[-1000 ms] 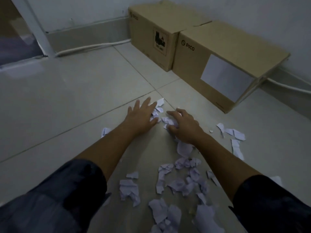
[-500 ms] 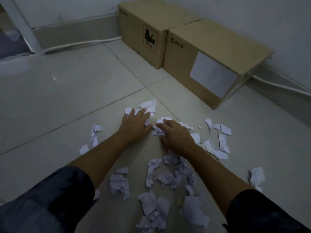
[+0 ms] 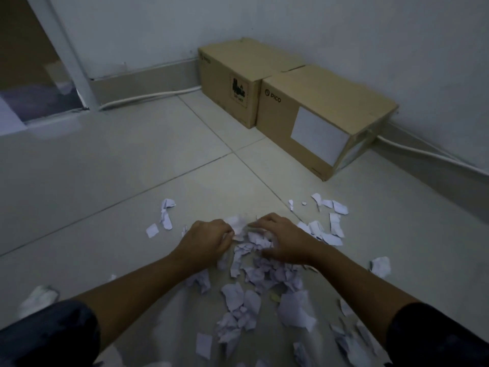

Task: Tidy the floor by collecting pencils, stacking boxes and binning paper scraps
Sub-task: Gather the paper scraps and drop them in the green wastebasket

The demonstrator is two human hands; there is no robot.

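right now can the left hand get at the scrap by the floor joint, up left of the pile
Probably yes. The left hand sits at the pile, and the scrap lies just up and left of it on bare floor, with nothing between. It would have to let go of the pile first.

Both arms come in from the near edge, bare from the elbows down to the fingers. The left hand (image 3: 205, 241) and the right hand (image 3: 284, 241) carry no ring, watch, band or glove that shows in this dim light. The left sleeve (image 3: 50, 337) is dark, a bluish charcoal cloth with faint lighter mottling, and it ends in a soft rounded cuff just above the elbow. The right sleeve (image 3: 439, 337) is of the same dark cloth, plainer and almost black in the shadow, cut off at about the same height. The fabric looks loose and slightly creased; no print or logo can be made out.
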